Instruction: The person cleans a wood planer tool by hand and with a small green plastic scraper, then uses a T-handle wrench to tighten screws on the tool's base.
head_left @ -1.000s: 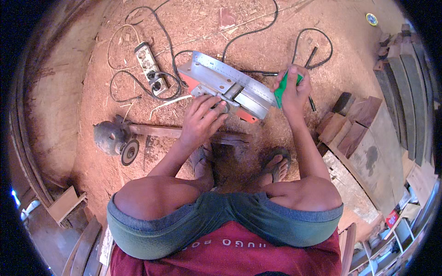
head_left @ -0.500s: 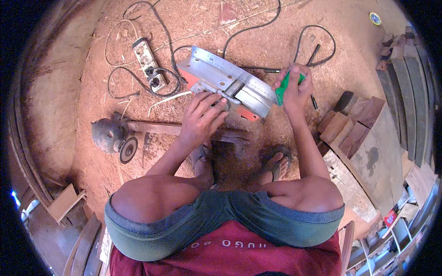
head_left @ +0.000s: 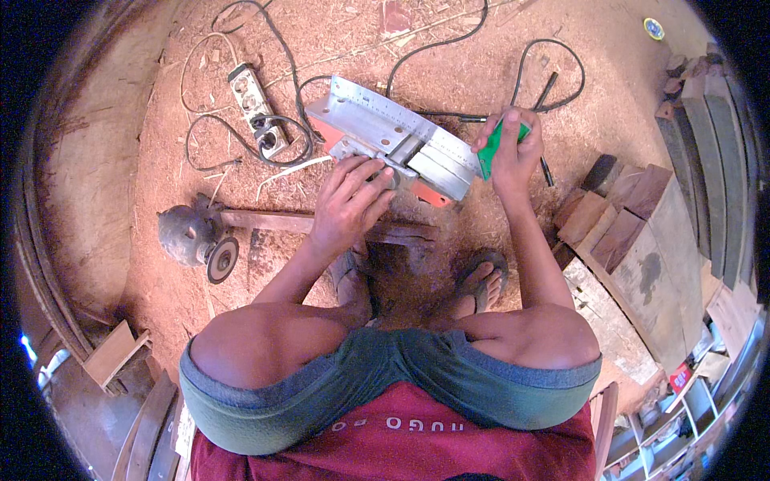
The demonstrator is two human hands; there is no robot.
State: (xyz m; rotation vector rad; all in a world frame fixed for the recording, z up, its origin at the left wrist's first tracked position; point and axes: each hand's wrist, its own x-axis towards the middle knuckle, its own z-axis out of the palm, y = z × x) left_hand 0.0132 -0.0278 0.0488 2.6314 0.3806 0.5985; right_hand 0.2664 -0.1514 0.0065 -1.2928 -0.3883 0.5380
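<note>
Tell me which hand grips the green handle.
The right hand: it is closed around the green handle, at one end of the marked metal blade. The left hand instead holds the near side of the orange-and-silver power tool.

We wear a maroon shirt point(head_left: 385, 453) with pale lettering point(head_left: 425, 425), and green shorts point(head_left: 393, 357) with blue-grey hems point(head_left: 533, 373). Our sandals point(head_left: 499, 268) are dark and strapped.

Wht lettering point(head_left: 394, 423) (upside-dn) runs across red shirt point(head_left: 393, 449).

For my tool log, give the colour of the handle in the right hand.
The handle is green, best seen in the head view.
</note>
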